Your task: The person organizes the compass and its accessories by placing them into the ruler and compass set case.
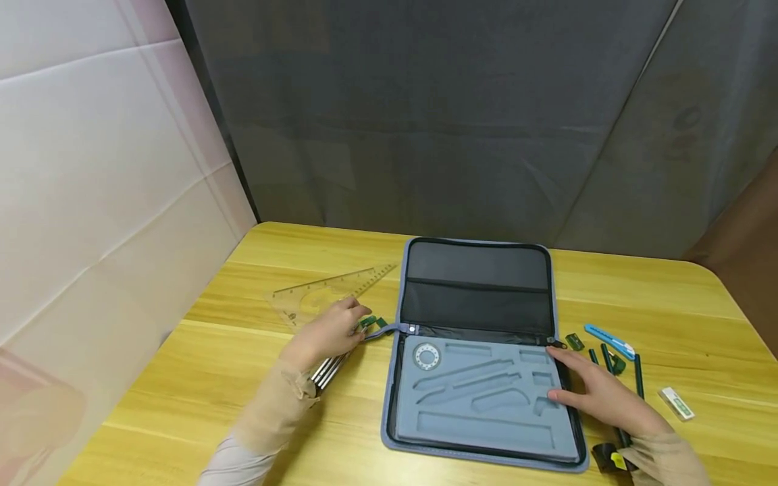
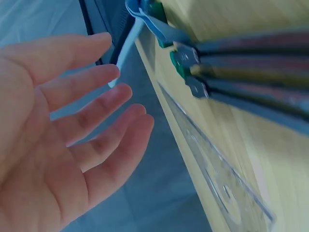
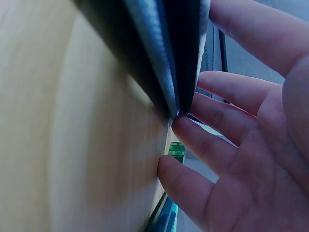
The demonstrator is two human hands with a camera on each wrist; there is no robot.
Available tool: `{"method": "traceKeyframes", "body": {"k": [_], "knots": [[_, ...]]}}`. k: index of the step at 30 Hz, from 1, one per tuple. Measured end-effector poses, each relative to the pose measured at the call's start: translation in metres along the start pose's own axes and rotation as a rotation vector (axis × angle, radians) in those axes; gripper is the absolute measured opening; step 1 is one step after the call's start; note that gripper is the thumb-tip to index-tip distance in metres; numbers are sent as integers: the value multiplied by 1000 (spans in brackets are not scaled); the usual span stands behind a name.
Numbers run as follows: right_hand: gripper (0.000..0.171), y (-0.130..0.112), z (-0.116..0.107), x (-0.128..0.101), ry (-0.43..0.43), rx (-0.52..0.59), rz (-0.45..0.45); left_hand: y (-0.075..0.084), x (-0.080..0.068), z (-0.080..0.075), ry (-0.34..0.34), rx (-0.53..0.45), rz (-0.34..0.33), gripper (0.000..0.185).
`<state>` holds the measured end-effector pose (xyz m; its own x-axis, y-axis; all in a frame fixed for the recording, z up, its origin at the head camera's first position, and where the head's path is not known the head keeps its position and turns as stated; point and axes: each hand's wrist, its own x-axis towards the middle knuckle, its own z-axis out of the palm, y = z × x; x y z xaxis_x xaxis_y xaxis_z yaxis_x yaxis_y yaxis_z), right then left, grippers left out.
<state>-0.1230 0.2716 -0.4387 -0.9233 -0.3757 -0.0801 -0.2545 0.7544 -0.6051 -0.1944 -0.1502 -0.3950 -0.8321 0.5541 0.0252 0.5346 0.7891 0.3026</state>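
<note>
Head view: an open zip case (image 1: 480, 351) lies at the centre of the frame on a yellow wooden table (image 1: 182, 405), lid folded back towards the far edge, so its grey foam tray (image 1: 486, 398) faces up with every cut-out showing.
Left hand: the left hand (image 1: 328, 331) sits left of centre, just beside the case's left edge, fingers straight and relaxed, gripping nothing; its fingertips (image 2: 113, 72) reach towards the blue zip strap (image 1: 385, 329) at the hinge, and I cannot tell whether they touch it.
Under the left hand: a bundle of metal rods (image 1: 328, 371) lies beneath the palm, with a clear set square (image 1: 328, 290) just beyond, towards the upper left.
Right hand: the right hand (image 1: 598, 395) lies flat at the lower right, fingers spread and holding nothing, resting on the case's right rim, likely to keep the case steady.
Right wrist view: the fingers (image 3: 227, 92) press along the dark edge of the case.
Loose pieces: a blue-and-white pen (image 1: 610, 341), green drawing tools (image 1: 614, 361) and a white eraser (image 1: 676, 403) lie on the table right of the case, near the right hand, spread out singly.
</note>
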Motion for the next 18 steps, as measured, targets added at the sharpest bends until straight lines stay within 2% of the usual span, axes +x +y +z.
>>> {"method": "traceKeyframes", "body": {"k": [8, 14, 18], "knots": [[71, -1, 0, 2, 9, -2, -9, -14, -14, -7, -65, -17, -78, 41], [72, -1, 0, 1, 3, -3, 0, -13, -22, -7, -153, -25, -201, 51], [71, 0, 0, 0, -10, 13, 6, -14, -25, -2, -171, -60, -221, 49]]}}
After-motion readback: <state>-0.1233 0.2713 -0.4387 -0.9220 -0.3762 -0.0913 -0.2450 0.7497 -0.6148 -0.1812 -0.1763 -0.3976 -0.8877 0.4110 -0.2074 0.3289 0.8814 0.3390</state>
